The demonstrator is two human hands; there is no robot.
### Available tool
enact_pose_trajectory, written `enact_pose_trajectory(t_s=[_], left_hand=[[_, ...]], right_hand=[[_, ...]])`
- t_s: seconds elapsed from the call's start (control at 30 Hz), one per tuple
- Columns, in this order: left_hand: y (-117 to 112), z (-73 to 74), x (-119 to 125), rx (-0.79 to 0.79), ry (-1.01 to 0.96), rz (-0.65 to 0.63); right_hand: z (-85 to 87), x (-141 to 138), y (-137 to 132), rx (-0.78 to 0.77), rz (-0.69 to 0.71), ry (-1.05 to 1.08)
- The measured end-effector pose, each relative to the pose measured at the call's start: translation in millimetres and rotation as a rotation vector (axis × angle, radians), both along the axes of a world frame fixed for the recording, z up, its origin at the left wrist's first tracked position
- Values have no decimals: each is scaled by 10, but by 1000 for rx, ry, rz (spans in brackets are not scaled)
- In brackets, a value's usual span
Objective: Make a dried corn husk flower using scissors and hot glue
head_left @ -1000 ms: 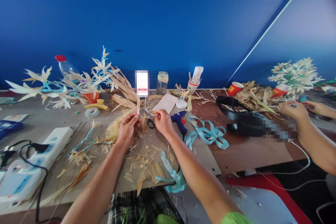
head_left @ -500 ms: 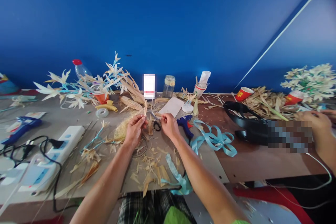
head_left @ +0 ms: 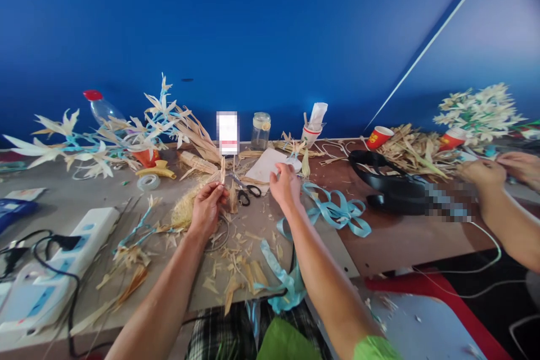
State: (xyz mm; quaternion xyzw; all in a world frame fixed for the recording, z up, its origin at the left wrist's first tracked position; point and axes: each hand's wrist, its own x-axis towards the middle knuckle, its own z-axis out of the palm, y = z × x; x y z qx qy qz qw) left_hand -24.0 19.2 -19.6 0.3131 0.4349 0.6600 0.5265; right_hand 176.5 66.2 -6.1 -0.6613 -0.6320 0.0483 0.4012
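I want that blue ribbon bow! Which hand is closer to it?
Right. The right hand is just left of the blue ribbon, close beside it. The left hand is farther left, pinching a dry husk strip.

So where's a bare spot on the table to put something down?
Grey tabletop between the tape roll and the white power strip is bare. So is the brown tabletop in front of the black gear. Crowded: husk scraps around the left hand.
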Motion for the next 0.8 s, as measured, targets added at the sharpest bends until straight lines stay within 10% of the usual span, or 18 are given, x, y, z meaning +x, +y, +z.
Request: enact_pose_trajectory(t_s=[0.43, 0.8], left_hand=[[-1, -41, 22, 79, 29, -43], [-6, -44, 35, 88, 27, -45]], right_hand=[[540, 280, -16, -281, 42, -85], [-85, 463, -177, -488, -23, -287]])
